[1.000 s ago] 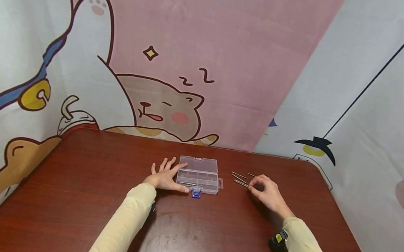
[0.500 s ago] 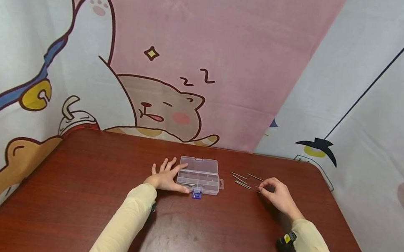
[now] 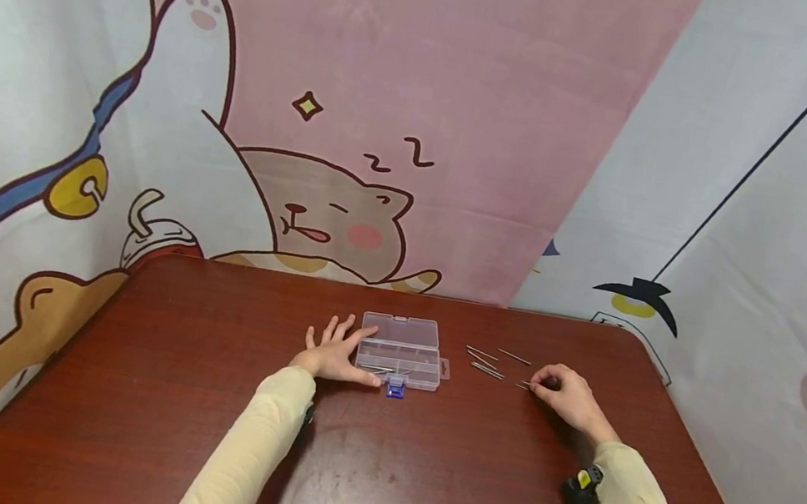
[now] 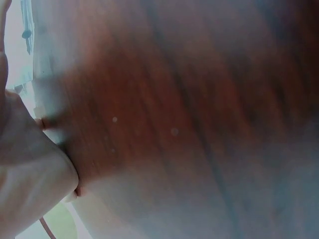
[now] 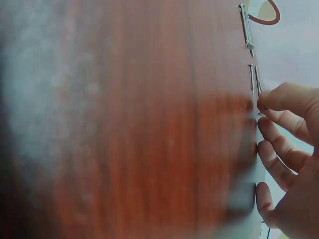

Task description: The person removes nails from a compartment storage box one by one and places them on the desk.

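Note:
A clear plastic compartment box [image 3: 400, 352] stands with its lid up and a blue latch [image 3: 396, 390] at its front. Several nails [image 3: 377, 368] lie in its front compartments. My left hand [image 3: 336, 359] rests at the box's left side, fingers spread, with the thumb along the front corner and the index finger at the lid. To the right, my right hand [image 3: 570, 397] has thumb and index finger together at the end of a thin nail [image 5: 257, 78]. Another nail [image 5: 251, 78] lies close beside it. Several loose nails [image 3: 486, 370] lie between the box and this hand.
The reddish-brown wooden table [image 3: 376, 476] runs back to a cartoon-printed cloth [image 3: 494, 129]. A hanging tab [image 3: 445, 368] sticks out from the box's right side. One loose nail [image 3: 514, 356] lies apart, toward the back.
My right hand has moved right, away from the loose nails, uncovering the ones it hid. Thin nail ends now show at its fingertips. The left hand and box stay put.

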`<state>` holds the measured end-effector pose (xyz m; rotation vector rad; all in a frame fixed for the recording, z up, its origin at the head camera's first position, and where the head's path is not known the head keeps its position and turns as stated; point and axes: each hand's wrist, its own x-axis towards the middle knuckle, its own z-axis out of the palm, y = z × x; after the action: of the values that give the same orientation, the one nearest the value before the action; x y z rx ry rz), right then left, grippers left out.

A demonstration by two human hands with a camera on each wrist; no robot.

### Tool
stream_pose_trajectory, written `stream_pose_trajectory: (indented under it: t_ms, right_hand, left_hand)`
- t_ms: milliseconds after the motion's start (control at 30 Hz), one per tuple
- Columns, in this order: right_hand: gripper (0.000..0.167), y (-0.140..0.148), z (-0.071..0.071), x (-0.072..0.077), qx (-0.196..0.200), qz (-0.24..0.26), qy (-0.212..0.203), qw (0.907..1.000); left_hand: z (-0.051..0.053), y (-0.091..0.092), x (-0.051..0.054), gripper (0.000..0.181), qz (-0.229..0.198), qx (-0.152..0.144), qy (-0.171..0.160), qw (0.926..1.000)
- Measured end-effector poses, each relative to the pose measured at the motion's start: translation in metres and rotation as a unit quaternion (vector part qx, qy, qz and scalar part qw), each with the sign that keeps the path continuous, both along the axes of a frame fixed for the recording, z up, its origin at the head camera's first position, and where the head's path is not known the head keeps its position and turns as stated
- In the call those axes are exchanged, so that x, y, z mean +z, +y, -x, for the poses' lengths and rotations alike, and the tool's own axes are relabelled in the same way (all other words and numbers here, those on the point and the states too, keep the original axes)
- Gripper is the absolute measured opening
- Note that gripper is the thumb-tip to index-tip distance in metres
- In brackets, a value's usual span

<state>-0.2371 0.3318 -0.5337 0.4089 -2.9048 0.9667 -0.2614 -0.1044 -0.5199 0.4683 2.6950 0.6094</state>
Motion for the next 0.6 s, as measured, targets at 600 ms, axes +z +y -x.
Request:
stream_pose_trajectory:
  t_ms: [600]
  right_hand:
    - [0.005, -0.042, -0.001, -0.002, -0.032, 0.073, 0.051, 0.9955]
  left_hand:
    - [0.001, 0.0, -0.001, 0.102, -0.004, 0.004, 0.005, 1.0]
